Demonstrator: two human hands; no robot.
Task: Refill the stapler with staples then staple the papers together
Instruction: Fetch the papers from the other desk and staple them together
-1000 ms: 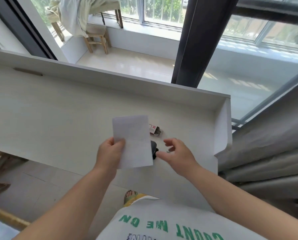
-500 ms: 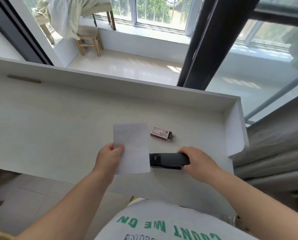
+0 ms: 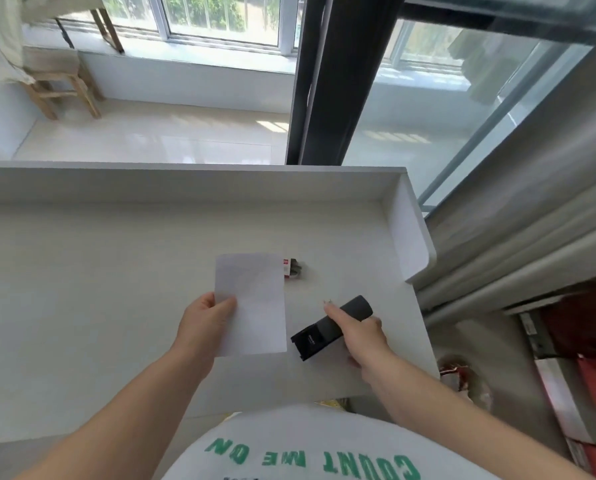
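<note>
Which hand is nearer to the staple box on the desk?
Left. The left hand, holding the paper, sits below-left of the staple box; the right hand, gripping the stapler, is farther, below-right.

White desk (image 3: pixel 99 271), raised lip along back edge and right end. Lying on its surface: small red-and-white staple box (image 3: pixel 291 269), right of centre, left part hidden behind a held sheet; cannot tell whether the black stapler (image 3: pixel 324 332) touches the top.

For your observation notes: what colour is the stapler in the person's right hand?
Black: the long plastic stapler shows best in the head view, the only one.
</note>
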